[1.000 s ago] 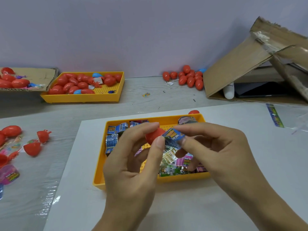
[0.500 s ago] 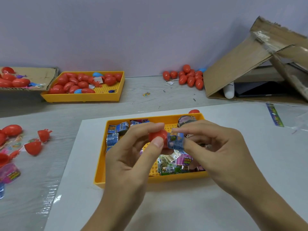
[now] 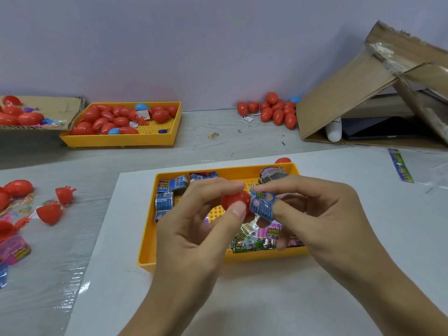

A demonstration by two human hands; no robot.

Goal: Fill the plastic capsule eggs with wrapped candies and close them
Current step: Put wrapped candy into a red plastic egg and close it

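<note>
While the left hand (image 3: 194,229) pinches the egg half (image 3: 234,201), the right hand (image 3: 322,219) presses a candy (image 3: 263,204) leftward against it.

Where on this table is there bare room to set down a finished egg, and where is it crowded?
Free: the white sheet right of the candy tray, and the sheet's near edge below both hands. Bare wood also lies between the far yellow tray and the loose egg pile. Crowded: the left edge, with egg halves and wrappers.
</note>
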